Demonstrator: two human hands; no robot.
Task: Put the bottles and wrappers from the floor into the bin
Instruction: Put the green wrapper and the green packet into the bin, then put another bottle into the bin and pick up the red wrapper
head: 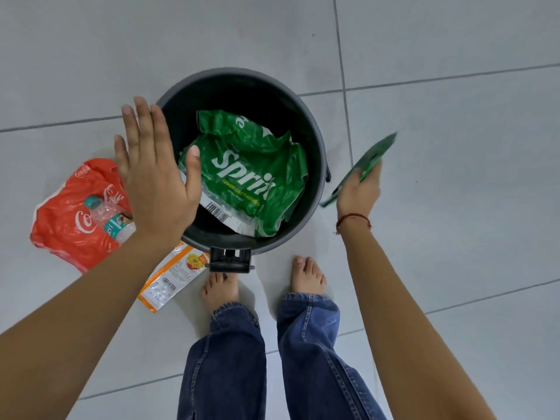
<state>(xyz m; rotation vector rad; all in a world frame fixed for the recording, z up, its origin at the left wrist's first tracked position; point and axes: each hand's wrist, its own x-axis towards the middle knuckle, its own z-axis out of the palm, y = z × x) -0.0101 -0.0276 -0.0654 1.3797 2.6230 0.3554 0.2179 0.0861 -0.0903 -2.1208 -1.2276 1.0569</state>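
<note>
A round dark bin point(313, 137) stands open on the tiled floor, with a crumpled green Sprite wrapper point(251, 174) lying inside it. My left hand point(154, 174) hovers flat and empty over the bin's left rim, fingers spread. My right hand point(359, 192) is just right of the bin and grips a flat green wrapper point(375, 153), blurred by motion. Left of the bin, a red Coca-Cola wrapper point(63, 219) lies on the floor with a clear plastic bottle point(112, 218) resting on it. An orange and white food wrapper point(172, 277) lies by the bin's pedal.
The bin's black pedal point(231, 259) sits right in front of my bare left foot point(219, 291); my right foot point(307, 275) stands beside it. Grey floor tiles point(454, 268) spread all around.
</note>
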